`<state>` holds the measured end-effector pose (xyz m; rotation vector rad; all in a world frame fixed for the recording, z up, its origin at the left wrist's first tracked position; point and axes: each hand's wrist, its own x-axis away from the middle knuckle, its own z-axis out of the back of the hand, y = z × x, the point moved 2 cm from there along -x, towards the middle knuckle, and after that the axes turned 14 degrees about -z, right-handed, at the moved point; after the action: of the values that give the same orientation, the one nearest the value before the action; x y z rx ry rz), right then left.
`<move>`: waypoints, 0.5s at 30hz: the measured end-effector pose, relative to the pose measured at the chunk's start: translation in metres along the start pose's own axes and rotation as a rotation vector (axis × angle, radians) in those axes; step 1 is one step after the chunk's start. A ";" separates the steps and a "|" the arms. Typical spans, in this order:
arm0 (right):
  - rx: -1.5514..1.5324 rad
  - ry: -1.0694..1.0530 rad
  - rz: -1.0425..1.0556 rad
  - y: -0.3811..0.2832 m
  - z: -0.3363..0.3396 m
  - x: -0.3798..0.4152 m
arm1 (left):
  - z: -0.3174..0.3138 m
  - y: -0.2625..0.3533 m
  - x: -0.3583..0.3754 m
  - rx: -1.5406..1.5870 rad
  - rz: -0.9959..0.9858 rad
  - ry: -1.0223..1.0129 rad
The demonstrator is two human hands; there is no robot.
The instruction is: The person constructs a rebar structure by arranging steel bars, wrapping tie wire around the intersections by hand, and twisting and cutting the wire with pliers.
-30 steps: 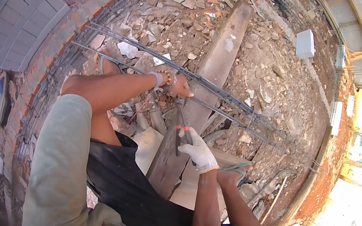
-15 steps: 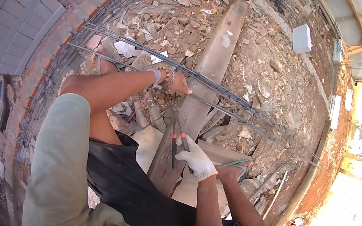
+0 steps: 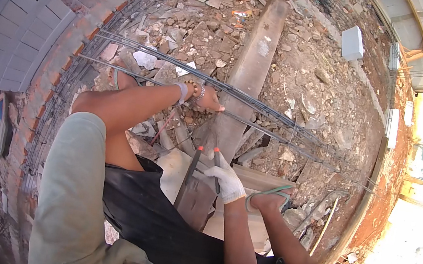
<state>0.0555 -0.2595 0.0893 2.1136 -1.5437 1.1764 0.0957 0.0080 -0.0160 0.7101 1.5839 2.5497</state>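
My bare left hand (image 3: 209,100), with beads and a band at the wrist, is closed on the thin lower steel bar (image 3: 257,123), its fingertips at the plank. Nearer to me, my gloved right hand (image 3: 227,180) grips a pair of pincers (image 3: 191,172) with long dark handles and orange-red bands. The handles stand apart, with the glove around the right one and its fingers reaching towards the left one. The pincers' jaws point up towards the bar and look blurred. Beneath both hands runs a long wooden plank (image 3: 262,45).
A bundle of steel bars (image 3: 178,63) crosses above the rubble. Broken stone and brick (image 3: 206,30) cover the ground. A brick wall edge (image 3: 83,46) runs along the left, beside stacked grey blocks (image 3: 10,31). A white block (image 3: 352,44) lies at upper right.
My right hand has spread the pincers' handles apart and turned the tool more upright, shifting slightly. My left hand stays at the bar.
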 end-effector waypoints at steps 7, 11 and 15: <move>-0.143 -0.079 0.057 0.007 0.005 -0.025 | 0.002 -0.002 -0.002 0.006 0.001 -0.045; -0.106 -0.048 0.084 0.010 0.010 -0.027 | 0.001 -0.002 -0.002 0.023 0.019 -0.039; -0.045 -0.005 0.085 0.011 0.015 -0.026 | -0.001 -0.004 -0.003 0.020 -0.014 0.004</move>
<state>0.0500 -0.2556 0.0581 2.0429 -1.6614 1.1529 0.0971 0.0084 -0.0207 0.6934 1.6123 2.5310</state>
